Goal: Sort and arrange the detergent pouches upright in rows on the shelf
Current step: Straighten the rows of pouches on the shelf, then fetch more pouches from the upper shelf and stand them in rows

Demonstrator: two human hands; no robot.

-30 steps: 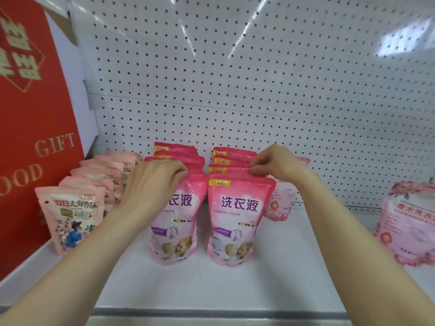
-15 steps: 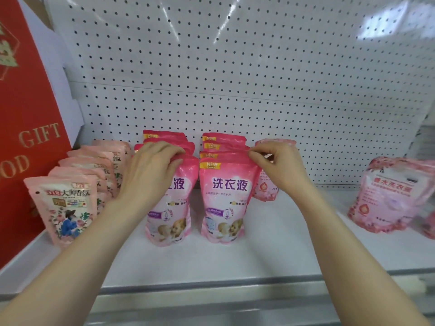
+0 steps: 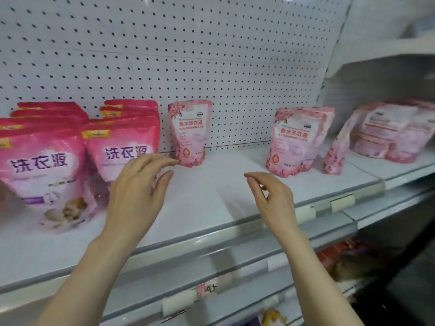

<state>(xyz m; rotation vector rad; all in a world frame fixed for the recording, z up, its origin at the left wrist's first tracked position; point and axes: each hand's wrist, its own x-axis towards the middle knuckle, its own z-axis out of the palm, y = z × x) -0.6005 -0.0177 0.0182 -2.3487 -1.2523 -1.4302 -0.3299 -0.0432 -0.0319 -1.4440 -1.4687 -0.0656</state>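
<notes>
Left hand (image 3: 138,191) spread loosely, empty | lone pale pouch (image 3: 189,132) upright at its 1 o'clock, hot-pink pouch rows (image 3: 122,142) at 10 | right hand (image 3: 273,198) loosely curled, empty, second pale pouch (image 3: 299,142) at 1

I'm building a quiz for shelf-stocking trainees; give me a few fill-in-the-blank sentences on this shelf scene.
The left hand and the right hand hold ___. The bright pink pouches stand in ___ rows. The pale pouch at the pegboard stands to the ___ of them.
Missing words: nothing; two; right.
</notes>
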